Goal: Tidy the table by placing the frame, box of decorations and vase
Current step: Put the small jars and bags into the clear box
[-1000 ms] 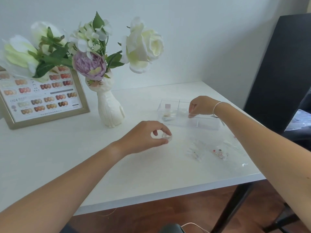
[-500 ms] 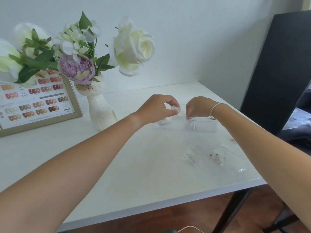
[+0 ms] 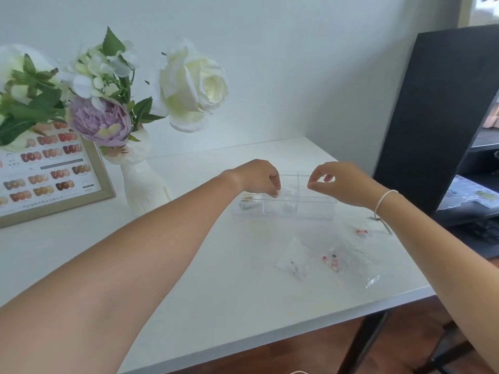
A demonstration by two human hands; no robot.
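Note:
The clear compartment box [image 3: 313, 210] lies on the white table [image 3: 243, 292], right of centre. My left hand [image 3: 256, 178] reaches down into its middle section, fingertips pinched at a small clear pot [image 3: 290, 189]. My right hand [image 3: 345, 186] hovers just above the box's right end, fingers loosely curled and apart, holding nothing. The white cat-shaped vase [image 3: 145, 187] with white and purple flowers stands at the back left. The gold-edged frame [image 3: 105, 182] with a nail colour chart leans behind it.
Small clear bags of decorations [image 3: 333, 261] lie between the box and the table's front right edge, with another bag [image 3: 293, 263] and loose red pieces [image 3: 361, 232] nearby. A black panel [image 3: 432, 117] stands right of the table, against the wall.
My left hand carried the small clear pot from the table's middle up to the box and lowered it inside. My right hand lifted off the box's rim and its fingers spread.

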